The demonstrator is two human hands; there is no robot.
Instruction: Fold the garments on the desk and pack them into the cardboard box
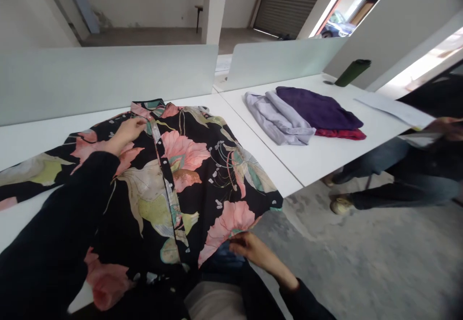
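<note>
A black floral shirt (188,175) with large pink and olive flowers lies front side up on the white table, collar at the far side. Its button placket runs down the middle and the front hangs toward me over the near edge. My left hand (129,134) pinches the placket edge just below the collar, fingers closed. Down at the near right hem, my right hand (253,248) has its thumb and fingers closed on the shirt's lower edge. One sleeve stretches out to the left; the other is mostly hidden.
On the adjoining white table (260,158) lie a folded lilac garment (278,119), a purple one (318,107) and a red one (342,133). Frosted dividers (108,76) stand along the back. A dark green roll (352,73), papers (394,110) and a seated person (430,165) are at right.
</note>
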